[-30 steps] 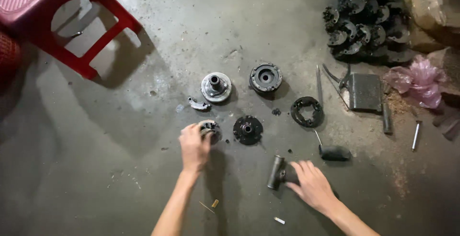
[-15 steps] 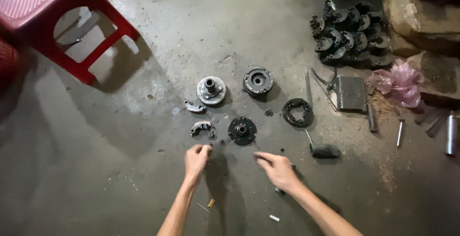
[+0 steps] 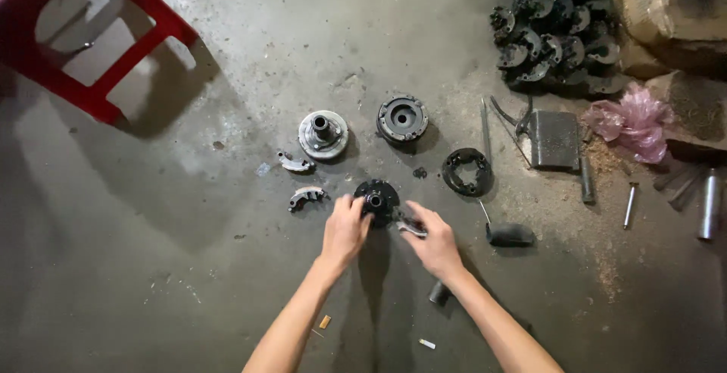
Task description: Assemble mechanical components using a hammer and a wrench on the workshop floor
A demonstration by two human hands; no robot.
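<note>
Two curved shoes [image 3: 306, 197] left, brush [image 3: 506, 233] right

Grey concrete floor [image 3: 227, 282]: clutch hub [image 3: 323, 134], drum [image 3: 402, 118], black ring [image 3: 466, 171], two clutch shoes [image 3: 294, 163], red stool [image 3: 98, 47].

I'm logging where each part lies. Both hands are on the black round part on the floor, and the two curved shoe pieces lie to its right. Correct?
Not quite. In the head view the two curved shoe pieces lie to the left of the black round part, not its right. The left hand and right hand are indeed both at that part.
</note>
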